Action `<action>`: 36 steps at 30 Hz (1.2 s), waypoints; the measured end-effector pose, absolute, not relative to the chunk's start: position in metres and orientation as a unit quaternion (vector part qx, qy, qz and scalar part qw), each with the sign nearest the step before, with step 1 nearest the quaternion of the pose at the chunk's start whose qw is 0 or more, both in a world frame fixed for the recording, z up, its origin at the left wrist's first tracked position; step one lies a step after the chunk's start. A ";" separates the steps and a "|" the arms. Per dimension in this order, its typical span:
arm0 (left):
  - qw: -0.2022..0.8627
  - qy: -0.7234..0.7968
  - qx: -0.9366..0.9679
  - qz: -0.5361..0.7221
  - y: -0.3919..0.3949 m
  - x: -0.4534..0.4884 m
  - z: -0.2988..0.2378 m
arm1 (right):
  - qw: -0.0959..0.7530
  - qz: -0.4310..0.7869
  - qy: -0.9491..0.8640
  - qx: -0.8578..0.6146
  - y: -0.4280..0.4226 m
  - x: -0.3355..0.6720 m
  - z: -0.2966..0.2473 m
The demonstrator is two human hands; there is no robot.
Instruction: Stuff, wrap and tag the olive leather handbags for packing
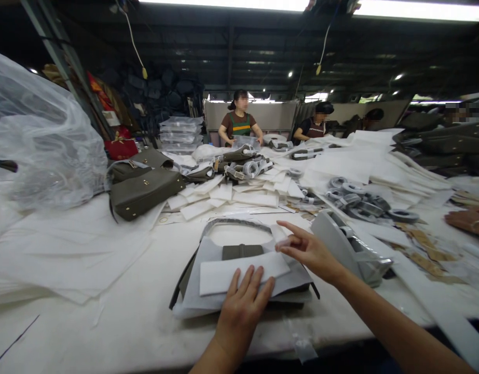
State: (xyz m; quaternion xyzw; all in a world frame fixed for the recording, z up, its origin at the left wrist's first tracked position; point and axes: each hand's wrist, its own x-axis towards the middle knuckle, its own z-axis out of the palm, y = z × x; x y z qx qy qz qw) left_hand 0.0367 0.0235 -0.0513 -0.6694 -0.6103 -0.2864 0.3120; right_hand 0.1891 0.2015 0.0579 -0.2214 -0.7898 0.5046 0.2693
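Observation:
An olive handbag (242, 251) lies flat on the white table in front of me, wrapped in grey-white paper, its covered handle (231, 223) arching away from me. My left hand (243, 301) rests flat, fingers spread, on a white foam sheet (223, 275) laid across the bag. My right hand (307, 252) hovers at the bag's upper right corner, index finger out, thumb and fingers pinching a small strip of clear tape (283, 243). A grey tape dispenser (352, 249) stands just right of that hand.
More olive handbags (146, 192) lie at the left beside a big clear plastic bag (40, 135) and stacked white sheets (68, 249). Rolled wrapped straps (364, 202) sit at right. Another person's hand (467, 221) is at the right edge; a person (239, 124) works at the far end.

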 end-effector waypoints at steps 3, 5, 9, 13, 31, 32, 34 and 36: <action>0.303 -0.614 -0.675 -0.274 0.026 0.034 -0.048 | 0.252 0.399 -0.853 -0.222 0.181 0.211 0.053; 0.297 -0.614 -0.682 -0.264 0.027 0.032 -0.045 | 0.258 0.331 -0.880 -0.221 0.170 0.222 0.045; 0.282 -0.615 -0.694 -0.246 0.025 0.030 -0.038 | 0.311 0.233 -0.906 -0.164 0.153 0.232 0.024; 0.254 -0.624 -0.705 -0.223 0.023 0.030 -0.034 | 0.324 0.139 -0.935 -0.044 0.144 0.235 0.012; 0.209 -0.643 -0.706 -0.209 0.021 0.034 -0.029 | 0.097 0.115 -0.978 -0.142 0.206 0.154 0.049; 0.208 -0.643 -0.705 -0.212 0.021 0.034 -0.031 | 0.054 0.100 -0.983 -0.146 0.211 0.145 0.045; 0.216 -0.642 -0.701 -0.224 0.022 0.034 -0.034 | 0.008 0.083 -0.984 -0.160 0.216 0.135 0.037; 0.226 -0.638 -0.699 -0.230 0.023 0.034 -0.036 | 0.013 0.078 -0.982 -0.174 0.215 0.132 0.031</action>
